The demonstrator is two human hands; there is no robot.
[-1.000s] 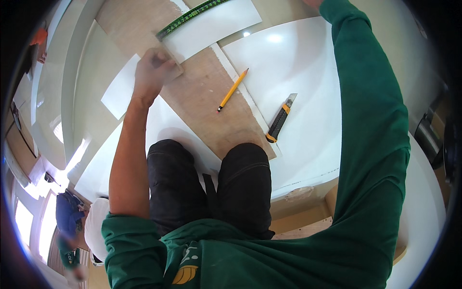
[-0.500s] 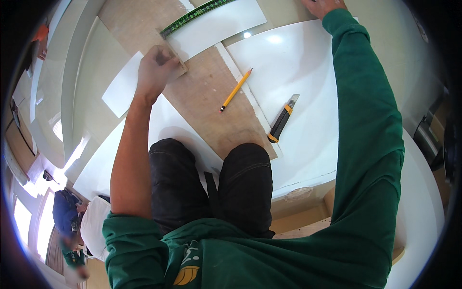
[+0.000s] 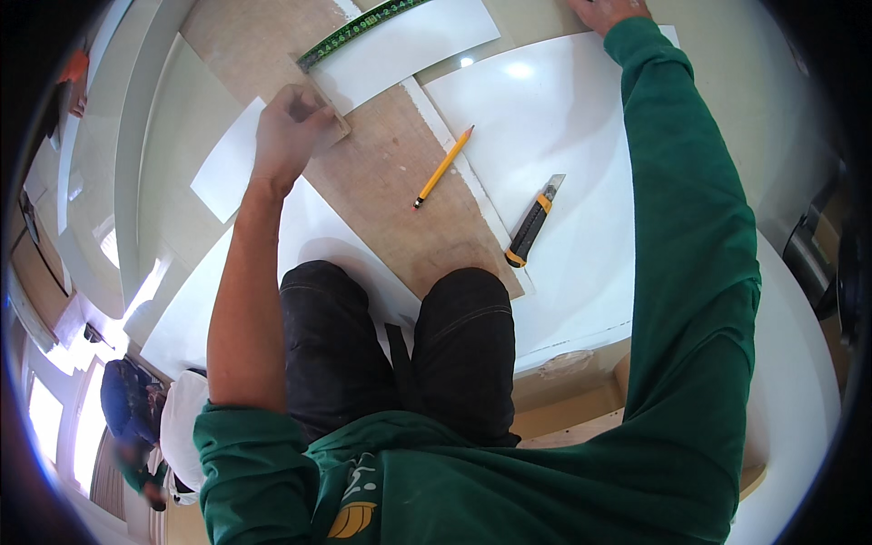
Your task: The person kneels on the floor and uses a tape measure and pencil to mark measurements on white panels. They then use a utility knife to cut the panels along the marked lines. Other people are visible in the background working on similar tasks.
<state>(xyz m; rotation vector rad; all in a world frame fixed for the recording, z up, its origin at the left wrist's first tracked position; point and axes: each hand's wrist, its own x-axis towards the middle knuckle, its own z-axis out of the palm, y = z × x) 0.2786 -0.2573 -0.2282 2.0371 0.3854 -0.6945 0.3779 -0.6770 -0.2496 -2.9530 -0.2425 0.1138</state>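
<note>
My left hand [image 3: 292, 132] is closed, its fingers curled on a narrow light-brown strip [image 3: 338, 125] that looks like wood. Just beyond it, a green tape-measure blade [image 3: 359, 34] with dark markings lies along a white rectangular piece [image 3: 409, 54]. At the top edge my right hand [image 3: 613, 11] rests over the white sheet's far corner; its fingers are mostly cut off by the picture's edge. Between my arms lie a yellow pencil [image 3: 443, 169] on the brown board [image 3: 391, 173] and a black-and-yellow utility knife [image 3: 531, 227], blade out, on the large white sheet [image 3: 572, 136].
A smaller white offcut [image 3: 227, 163] lies left of my left forearm. My dark-trousered knees [image 3: 463, 318] press at the near side of the sheets. At the lower left another person [image 3: 132, 400] is bent over. A dark object [image 3: 817, 245] stands at the far right.
My hands, the tape blade, pencil and knife hold their places; the view has shifted very slightly. The person at the lower left has moved a little.
</note>
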